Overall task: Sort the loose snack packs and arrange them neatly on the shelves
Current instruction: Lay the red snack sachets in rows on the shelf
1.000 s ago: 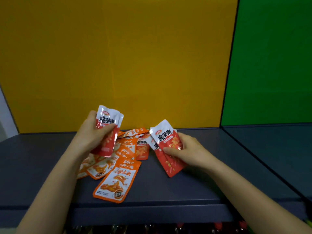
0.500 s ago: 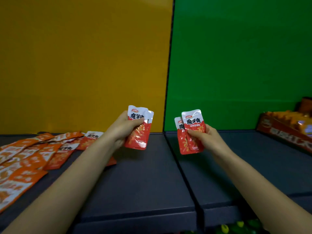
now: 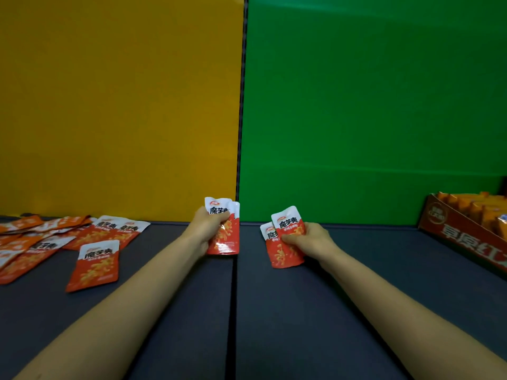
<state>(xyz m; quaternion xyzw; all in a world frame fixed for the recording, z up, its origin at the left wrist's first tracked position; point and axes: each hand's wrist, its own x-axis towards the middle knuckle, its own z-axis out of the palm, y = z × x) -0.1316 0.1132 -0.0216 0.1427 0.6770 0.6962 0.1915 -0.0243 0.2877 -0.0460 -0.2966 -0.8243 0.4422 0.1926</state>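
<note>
Fingers (image 3: pixel 291 238) of the right hand (image 3: pixel 311 239) are curled round two red-and-white foil snack packs (image 3: pixel 285 255), thumb across the front one, holding them upright with the lower edges at or just above the right shelf board. The left hand (image 3: pixel 204 233) likewise clasps a small bunch of the same red-and-white packs (image 3: pixel 226 238), at least two, thumb laid over the printed white top; these hang over the seam between the two boards.

Behind stand a flat yellow back panel (image 3: pixel 118 105) on the left and a flat green back panel (image 3: pixel 370 105) on the right, meeting at a dark vertical joint (image 3: pixel 242 105). Below them lie two dark grey shelf boards, the left board (image 3: pixel 178 325) and the right board (image 3: pixel 356 283), side by side.

At the far right edge a brown cardboard display box (image 3: pixel 452 238) with large pale lettering sits on the right board, open at the top and filled with upright orange packets (image 3: pixel 472 209) in a row.

On the left board a loose heap of orange and red snack packs (image 3: pixel 55 237) lies flat and overlapping, and one red-and-white pack (image 3: pixel 96 266) lies face up just in front of it.
</note>
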